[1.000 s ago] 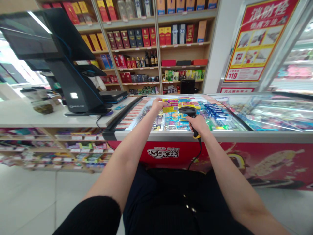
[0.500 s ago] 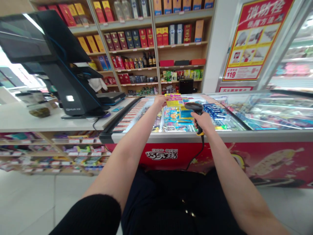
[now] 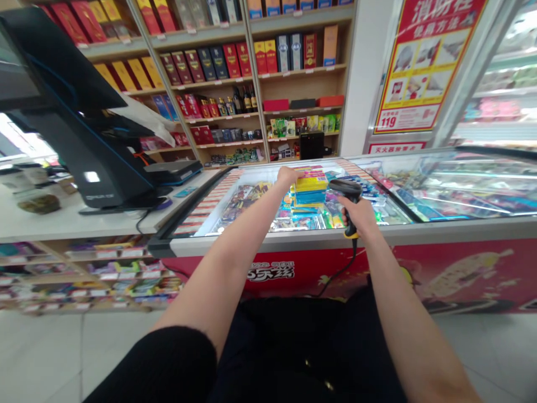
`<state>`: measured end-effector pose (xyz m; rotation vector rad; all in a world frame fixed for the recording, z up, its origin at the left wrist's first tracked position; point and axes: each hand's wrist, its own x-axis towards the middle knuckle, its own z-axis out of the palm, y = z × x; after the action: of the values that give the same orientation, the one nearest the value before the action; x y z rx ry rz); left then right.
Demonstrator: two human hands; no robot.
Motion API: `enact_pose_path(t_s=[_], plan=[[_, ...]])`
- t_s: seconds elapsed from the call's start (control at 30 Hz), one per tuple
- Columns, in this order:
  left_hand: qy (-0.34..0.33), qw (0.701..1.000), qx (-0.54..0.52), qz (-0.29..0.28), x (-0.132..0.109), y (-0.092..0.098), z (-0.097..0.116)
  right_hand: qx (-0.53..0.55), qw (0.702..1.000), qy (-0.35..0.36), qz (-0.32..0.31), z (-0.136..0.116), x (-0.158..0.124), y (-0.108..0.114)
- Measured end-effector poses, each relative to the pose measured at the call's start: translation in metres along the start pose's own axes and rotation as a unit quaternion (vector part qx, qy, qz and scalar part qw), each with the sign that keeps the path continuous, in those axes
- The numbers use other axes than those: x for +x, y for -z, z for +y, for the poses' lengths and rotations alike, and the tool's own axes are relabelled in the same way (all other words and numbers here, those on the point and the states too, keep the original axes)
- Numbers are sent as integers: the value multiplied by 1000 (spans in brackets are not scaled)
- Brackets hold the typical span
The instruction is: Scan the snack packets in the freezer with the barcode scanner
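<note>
Now left fingers [image 3: 291, 176] touch stacked packets [image 3: 311, 190]; right hand [image 3: 361, 216] grips a barcode scanner [image 3: 346, 188].

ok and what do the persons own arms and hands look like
The left hand and right hand are bare, without gloves, and no watch or bracelet shows. The left arm has a black sleeve near the elbow; no sleeve shows on the right arm.

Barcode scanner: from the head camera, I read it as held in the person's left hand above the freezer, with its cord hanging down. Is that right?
Not quite: the head view shows the barcode scanner in the right hand, not the left. The rest stands: it is held above the freezer, with its cord hanging down.
</note>
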<state>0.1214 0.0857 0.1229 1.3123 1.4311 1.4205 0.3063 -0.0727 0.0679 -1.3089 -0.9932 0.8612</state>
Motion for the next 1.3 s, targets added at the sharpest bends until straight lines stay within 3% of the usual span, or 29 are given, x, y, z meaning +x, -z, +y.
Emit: enact_pose_path(t_s=[0.1,0.2,0.43,0.6,0.73,0.8,0.93,1.13,1.3], plan=[[-9,996,71,55,-3,-1,-10,8,1000,-18,8,7,3,1],[-18,996,46,74,-10,2,-20,23,999,-26,4,15,6,-1],[-67,987,64,127,-32,29,-63,32,999,-42,6,31,9,-7],[-77,992,58,81,-62,40,-93,64,996,-65,21,39,11,-13],[-79,994,80,-14,-78,40,-102,68,994,-74,28,44,13,-26],[-97,989,108,-36,-82,39,-102,56,995,-75,35,45,15,-32],[-138,974,175,-34,-86,30,-102,90,990,-90,61,40,22,-43],[-127,970,197,-60,-87,3,-108,145,978,-117,90,27,36,-54],[-122,971,195,-57,-83,-4,-109,177,971,-133,88,31,51,-65]])
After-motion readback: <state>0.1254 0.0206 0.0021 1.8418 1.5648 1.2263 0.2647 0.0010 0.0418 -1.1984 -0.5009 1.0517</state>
